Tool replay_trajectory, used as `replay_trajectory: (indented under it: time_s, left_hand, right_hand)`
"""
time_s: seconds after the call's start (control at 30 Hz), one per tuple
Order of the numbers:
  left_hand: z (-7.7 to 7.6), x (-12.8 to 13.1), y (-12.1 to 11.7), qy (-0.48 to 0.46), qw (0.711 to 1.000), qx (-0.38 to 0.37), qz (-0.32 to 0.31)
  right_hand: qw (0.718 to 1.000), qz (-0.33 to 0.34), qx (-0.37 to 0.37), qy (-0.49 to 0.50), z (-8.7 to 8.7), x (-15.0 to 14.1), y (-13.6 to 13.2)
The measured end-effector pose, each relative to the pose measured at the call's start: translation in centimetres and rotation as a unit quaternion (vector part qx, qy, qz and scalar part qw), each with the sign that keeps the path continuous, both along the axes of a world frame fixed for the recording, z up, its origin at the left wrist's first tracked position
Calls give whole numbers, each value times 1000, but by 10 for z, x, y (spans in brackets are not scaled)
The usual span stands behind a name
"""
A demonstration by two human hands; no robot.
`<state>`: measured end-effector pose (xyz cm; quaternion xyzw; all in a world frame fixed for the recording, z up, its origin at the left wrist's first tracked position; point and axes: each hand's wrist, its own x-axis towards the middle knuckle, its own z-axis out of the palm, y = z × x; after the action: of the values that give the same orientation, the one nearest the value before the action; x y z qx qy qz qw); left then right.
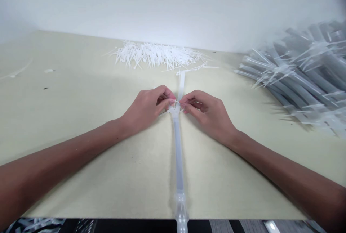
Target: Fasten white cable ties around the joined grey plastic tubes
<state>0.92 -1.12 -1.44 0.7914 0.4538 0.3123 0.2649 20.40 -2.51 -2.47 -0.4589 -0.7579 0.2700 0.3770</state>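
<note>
- Head view: my left hand [144, 108] and my right hand [208, 116] meet near the middle of the bench [81, 117].
- Both hands are closed in a small pinch. Together they grip a small white cable tie [175, 106], but my fingers hide most of it.
- The tie sits on a pale tube [178, 161]. The tube lies straight, from the front edge of the bench up to my hands.
- A flat white strip [181, 86] sticks out past my hands, toward the back edge.
- A pile of white cable ties [156, 54] lies by the back edge.
- A heap of gray tubes with ties on them [305, 78] lies near the right edge.
- To do this well, I think I should pinch firmly and keep the tube flat and still.
</note>
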Motion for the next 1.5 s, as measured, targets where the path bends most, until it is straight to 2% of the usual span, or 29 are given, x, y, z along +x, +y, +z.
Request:
replay_trajectory:
  time_s: [0.6, 0.8, 1.2, 1.5]
  left_hand:
    - [-3, 2, 3, 8, 999, 17, -29]
    - [-1, 1, 3, 15, 1000, 9, -26]
    - [0, 0, 1, 23, 999, 39, -12]
    - [0, 0, 1, 23, 999, 46, -13]
  right_hand:
    - [999, -5, -8, 35, 1, -6, 1]
    - [1000, 10, 4, 18, 2, -6, 1]
    - [999, 11, 30, -40, 5, -3, 4]
    - [998, 21, 50, -34, 5, -3, 6]
